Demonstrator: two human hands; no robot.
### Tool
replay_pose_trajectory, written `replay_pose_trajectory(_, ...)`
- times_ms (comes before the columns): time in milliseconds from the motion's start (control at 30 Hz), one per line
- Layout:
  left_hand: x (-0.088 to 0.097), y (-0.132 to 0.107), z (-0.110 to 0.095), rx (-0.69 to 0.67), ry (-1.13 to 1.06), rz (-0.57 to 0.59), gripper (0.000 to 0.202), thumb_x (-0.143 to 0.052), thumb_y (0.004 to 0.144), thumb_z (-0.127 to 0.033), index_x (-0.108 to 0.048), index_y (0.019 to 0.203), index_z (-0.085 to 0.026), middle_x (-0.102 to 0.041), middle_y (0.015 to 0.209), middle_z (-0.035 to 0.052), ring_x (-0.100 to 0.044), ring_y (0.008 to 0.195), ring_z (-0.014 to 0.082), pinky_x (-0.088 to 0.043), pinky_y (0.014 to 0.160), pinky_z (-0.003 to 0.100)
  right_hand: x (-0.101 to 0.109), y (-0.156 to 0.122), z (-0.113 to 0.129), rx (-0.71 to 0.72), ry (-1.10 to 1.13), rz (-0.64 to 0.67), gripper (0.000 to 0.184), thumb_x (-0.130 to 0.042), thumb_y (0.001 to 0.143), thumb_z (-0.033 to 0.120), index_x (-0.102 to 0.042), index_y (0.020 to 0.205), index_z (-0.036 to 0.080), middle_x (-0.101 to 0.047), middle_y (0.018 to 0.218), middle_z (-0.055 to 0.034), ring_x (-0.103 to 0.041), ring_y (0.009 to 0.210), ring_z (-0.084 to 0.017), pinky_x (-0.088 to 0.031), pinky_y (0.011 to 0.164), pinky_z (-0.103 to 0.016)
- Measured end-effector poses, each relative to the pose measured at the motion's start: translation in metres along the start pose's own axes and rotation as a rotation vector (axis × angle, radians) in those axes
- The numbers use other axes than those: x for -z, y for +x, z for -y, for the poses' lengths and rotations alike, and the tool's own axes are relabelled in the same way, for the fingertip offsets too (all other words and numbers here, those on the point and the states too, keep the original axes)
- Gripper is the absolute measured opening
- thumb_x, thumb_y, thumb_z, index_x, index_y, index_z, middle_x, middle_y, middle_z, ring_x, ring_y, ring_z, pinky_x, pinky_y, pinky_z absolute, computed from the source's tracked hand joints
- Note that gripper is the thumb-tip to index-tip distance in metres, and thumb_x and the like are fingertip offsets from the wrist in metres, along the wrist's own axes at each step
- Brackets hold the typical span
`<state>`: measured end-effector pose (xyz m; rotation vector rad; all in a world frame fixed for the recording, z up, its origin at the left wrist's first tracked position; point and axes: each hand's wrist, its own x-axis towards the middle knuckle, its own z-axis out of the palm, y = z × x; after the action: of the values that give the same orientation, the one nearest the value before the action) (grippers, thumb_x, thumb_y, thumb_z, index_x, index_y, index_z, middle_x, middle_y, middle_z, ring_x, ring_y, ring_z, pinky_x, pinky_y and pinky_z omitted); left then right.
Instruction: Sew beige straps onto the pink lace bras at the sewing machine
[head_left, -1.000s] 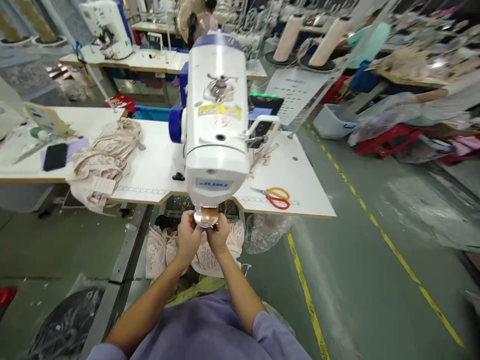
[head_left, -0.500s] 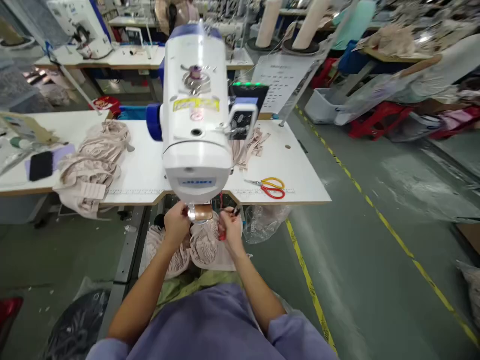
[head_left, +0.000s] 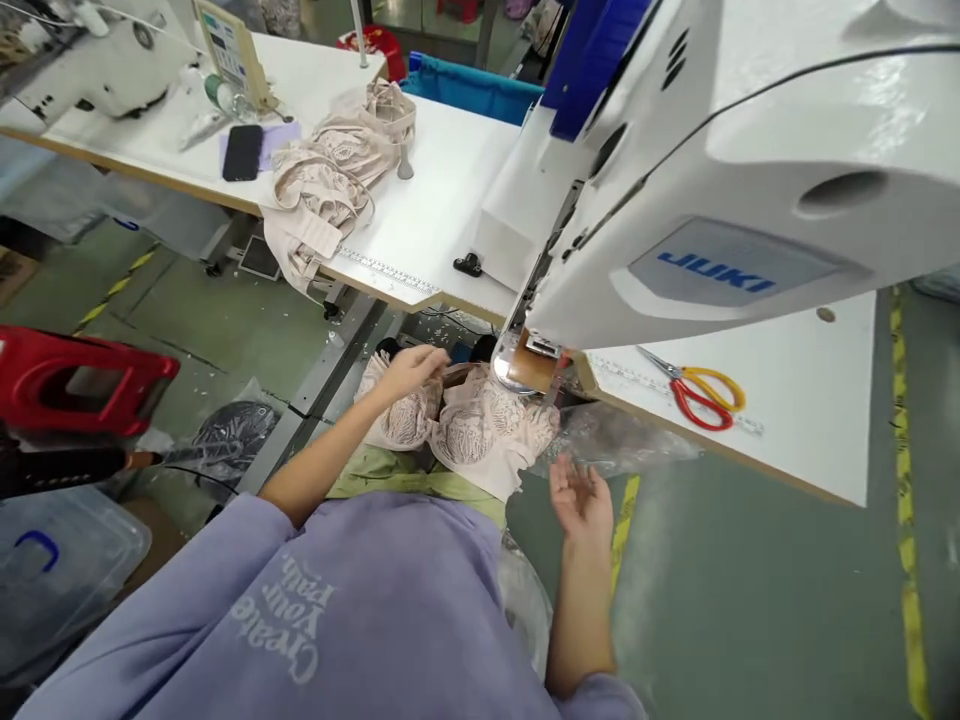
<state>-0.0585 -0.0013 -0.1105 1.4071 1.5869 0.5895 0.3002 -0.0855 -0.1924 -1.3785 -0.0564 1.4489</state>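
A beige lace bra (head_left: 480, 435) lies on my lap, its upper edge beneath the sewing machine's brown-and-metal work arm (head_left: 527, 365). My left hand (head_left: 414, 370) is over the left cup, fingers stretched toward the machine and nothing visible in them; their tips are partly unclear against the fabric. To the right of the bra, my right hand (head_left: 581, 495) hangs apart from it, palm up, fingers loosely curled and empty. Above the bra looms the white sewing machine head (head_left: 750, 200).
On the white table (head_left: 450, 190), a heap of beige bras (head_left: 337, 180) lies to the left, near a black phone (head_left: 243, 153). Scissors with red and yellow handles (head_left: 705, 395) lie to the right. A clear plastic bag (head_left: 622, 440) hangs below the edge. A red stool (head_left: 82, 380) stands at left.
My view has swung left and moved closer. Both hands have left the work arm: the left to the cup, the right outward and down. The small red item at my right hand is no longer there.
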Motion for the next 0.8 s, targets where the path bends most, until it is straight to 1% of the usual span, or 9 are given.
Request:
replay_pose_trajectory(133, 0.011, -0.018, 0.045, 0.248, 0.165, -0.099, 0.036, -0.064, 0.090, -0.046, -0.069, 0.094, -0.011, -0.070, 0.106, 0.0198, -0.061, 0.110, 0.0317, -0.046, 0.094, 0.039, -0.015, -0.010, -0.009, 0.107, -0.003, 0.025, 0.026, -0.081, 0.071, 0.033, -0.066, 0.090, 0.021, -0.064, 0.081, 0.0040, -0.061, 0.065, -0.006, -0.055, 0.060, -0.014)
replay_pose_trajectory(200, 0.008, -0.023, 0.059, 0.313, 0.195, -0.090, 0.032, -0.069, 0.088, -0.044, -0.067, 0.092, -0.012, -0.069, 0.104, 0.0147, -0.062, 0.107, 0.0275, -0.047, 0.095, 0.042, -0.031, -0.020, -0.018, 0.111, -0.073, 0.098, 0.033, -0.085, 0.067, 0.034, -0.069, 0.092, 0.020, -0.066, 0.082, 0.0026, -0.060, 0.067, -0.007, -0.054, 0.061, -0.015)
replay_pose_trajectory(300, 0.004, -0.027, 0.063, 0.320, 0.151, -0.056, 0.027, -0.066, 0.090, -0.041, -0.067, 0.088, -0.015, -0.069, 0.091, 0.0081, -0.064, 0.094, 0.0227, -0.049, 0.088, 0.038, -0.064, -0.036, -0.037, 0.116, -0.387, 0.307, 0.039, -0.086, 0.068, 0.043, -0.071, 0.095, 0.019, -0.069, 0.088, -0.0012, -0.062, 0.075, -0.011, -0.054, 0.070, -0.022)
replay_pose_trajectory(367, 0.006, -0.030, 0.057, 0.278, 0.078, -0.022, 0.026, -0.066, 0.088, -0.040, -0.070, 0.083, -0.015, -0.069, 0.080, 0.0077, -0.065, 0.088, 0.0238, -0.049, 0.080, 0.034, -0.087, -0.045, -0.048, 0.134, -0.645, 0.488, 0.042, -0.079, 0.074, 0.052, -0.071, 0.099, 0.019, -0.071, 0.094, -0.0044, -0.063, 0.083, -0.015, -0.054, 0.079, -0.029)
replay_pose_trajectory(433, 0.012, -0.036, 0.046, 0.217, -0.010, 0.015, 0.027, -0.065, 0.087, -0.042, -0.073, 0.088, -0.016, -0.070, 0.078, 0.0073, -0.067, 0.085, 0.0241, -0.049, 0.075, 0.031, -0.111, -0.051, -0.053, 0.191, -0.823, 0.626, 0.046, -0.073, 0.080, 0.056, -0.070, 0.105, 0.018, -0.071, 0.102, -0.0084, -0.065, 0.092, -0.020, -0.053, 0.088, -0.036)
replay_pose_trajectory(567, 0.023, -0.057, 0.018, 0.091, -0.174, 0.074, 0.039, -0.062, 0.086, -0.046, -0.074, 0.113, -0.020, -0.075, 0.108, 0.0094, -0.069, 0.097, 0.0242, -0.052, 0.081, 0.031, -0.151, -0.058, -0.047, 0.492, -0.950, 0.704, 0.045, -0.064, 0.088, 0.057, -0.069, 0.116, 0.021, -0.065, 0.126, -0.0130, -0.059, 0.118, -0.027, -0.044, 0.105, -0.045)
replay_pose_trajectory(633, 0.026, -0.070, 0.004, 0.034, -0.280, 0.107, 0.041, -0.063, 0.086, -0.046, -0.073, 0.118, -0.021, -0.073, 0.119, 0.0103, -0.068, 0.105, 0.0251, -0.052, 0.088, 0.032, -0.164, -0.062, -0.038, 0.564, -0.900, 0.772, 0.040, -0.059, 0.092, 0.056, -0.071, 0.112, 0.023, -0.065, 0.125, -0.0116, -0.058, 0.121, -0.027, -0.043, 0.106, -0.044)
replay_pose_trajectory(700, 0.026, -0.080, -0.009, -0.012, -0.395, 0.155, 0.039, -0.067, 0.085, -0.042, -0.075, 0.116, -0.022, -0.073, 0.120, 0.0105, -0.068, 0.108, 0.0259, -0.052, 0.092, 0.033, -0.173, -0.070, -0.029, 0.517, -0.823, 0.871, 0.037, -0.058, 0.093, 0.054, -0.073, 0.108, 0.024, -0.068, 0.116, -0.0088, -0.061, 0.114, -0.024, -0.045, 0.102, -0.041)
replay_pose_trajectory(800, 0.025, -0.091, -0.023, -0.036, -0.473, 0.217, 0.034, -0.071, 0.083, -0.037, -0.077, 0.114, -0.023, -0.074, 0.120, 0.0096, -0.069, 0.104, 0.0253, -0.052, 0.090, 0.033, -0.178, -0.084, -0.019, 0.338, -0.675, 0.948, 0.035, -0.067, 0.088, 0.052, -0.073, 0.110, 0.025, -0.070, 0.106, -0.0047, -0.063, 0.101, -0.021, -0.050, 0.091, -0.036)
